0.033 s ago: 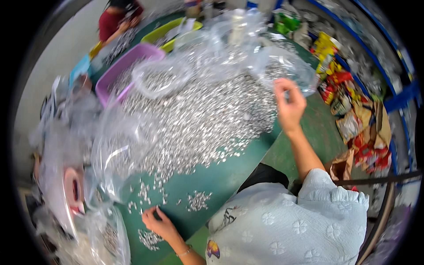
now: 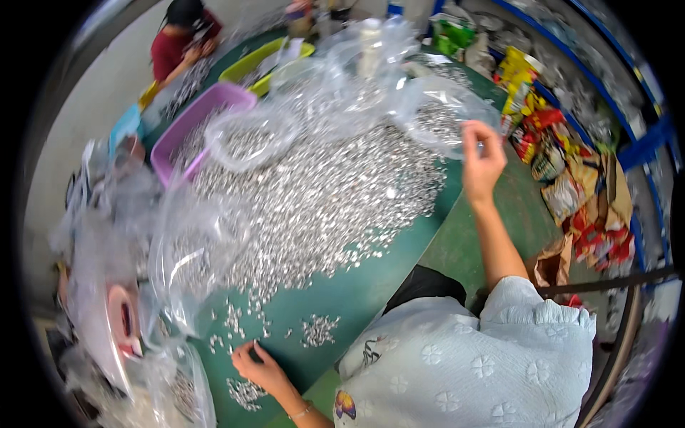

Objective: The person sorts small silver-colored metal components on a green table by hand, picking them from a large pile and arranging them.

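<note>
1. Sorting looks like the step in hand: your left hand [image 2: 260,369] rests low on the green desk [image 2: 371,285], fingers spread flat and holding nothing, their tips by a few loose silver pieces [image 2: 232,321].
2. Your right hand [image 2: 481,160] is raised over the far right of the desk, fingers pinched narrow at the rim of a clear bag [image 2: 442,118] that has pieces in it. Whether a piece sits between the fingertips is too small to tell.
3. Where the work lies: a big heap [image 2: 321,192] of the same pieces covers the middle of the desk. It runs long from the near left, by your left hand, up toward the bag at the far right. Two small piles sit apart from it, one [image 2: 319,330] just right of your left hand and one [image 2: 246,392] just under it.
4. Single pieces are too small to show which way any one points.
5. My reading of the next move: the left hand needs a gentle sweep or pinch to gather the loose pieces without scattering the small piles, while the right keeps the bag mouth open and upright so nothing spills.
6. Around you: more clear bags [image 2: 193,250] lie slumped at the left, a purple tub [image 2: 178,132] stands beyond the heap, and another person [image 2: 182,36] works at the far end.
</note>
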Motion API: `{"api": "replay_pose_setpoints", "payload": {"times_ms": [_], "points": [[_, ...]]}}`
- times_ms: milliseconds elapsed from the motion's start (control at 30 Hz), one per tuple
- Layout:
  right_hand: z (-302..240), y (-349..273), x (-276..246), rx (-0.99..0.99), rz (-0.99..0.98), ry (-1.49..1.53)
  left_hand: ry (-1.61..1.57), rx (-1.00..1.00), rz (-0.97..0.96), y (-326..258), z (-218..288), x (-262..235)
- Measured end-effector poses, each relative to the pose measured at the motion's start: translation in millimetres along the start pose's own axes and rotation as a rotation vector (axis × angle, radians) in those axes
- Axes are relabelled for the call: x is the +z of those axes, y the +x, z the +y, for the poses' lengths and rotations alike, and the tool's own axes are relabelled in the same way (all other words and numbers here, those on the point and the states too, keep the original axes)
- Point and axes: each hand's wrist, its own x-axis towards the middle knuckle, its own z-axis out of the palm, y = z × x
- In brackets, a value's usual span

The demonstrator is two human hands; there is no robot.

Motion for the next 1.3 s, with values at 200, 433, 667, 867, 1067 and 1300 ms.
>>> {"api": "replay_pose_setpoints", "payload": {"times_ms": [200,433,667,867,1067,1300], "points": [[222.0,49.2,-128.6,0.287,0.314,-0.310,0.039,-0.040,-0.004,6.5,0.7,14.9],[306.0,42.2,-94.2,0.247,-0.017,-0.898,0.039,-0.042,0.095,-2.7,-10.8,15.6],[311.0,36.4,-97.9,0.242,-0.073,-0.809,0.023,-0.070,0.152,-15.4,-14.1,20.9],[194.1,33.7,-82.4,0.157,0.328,-0.086,-0.021,-0.060,0.170,-21.4,0.9,-0.2],[3.6,-32.8,-22.3,-0.022,-0.160,0.287,-0.039,-0.139,0.118,-14.1,22.4,12.5],[-136.8,-157.0,116.3,-0.251,-1.503,0.765,-0.013,-0.218,0.100,-33.1,41.4,-6.9]]}}
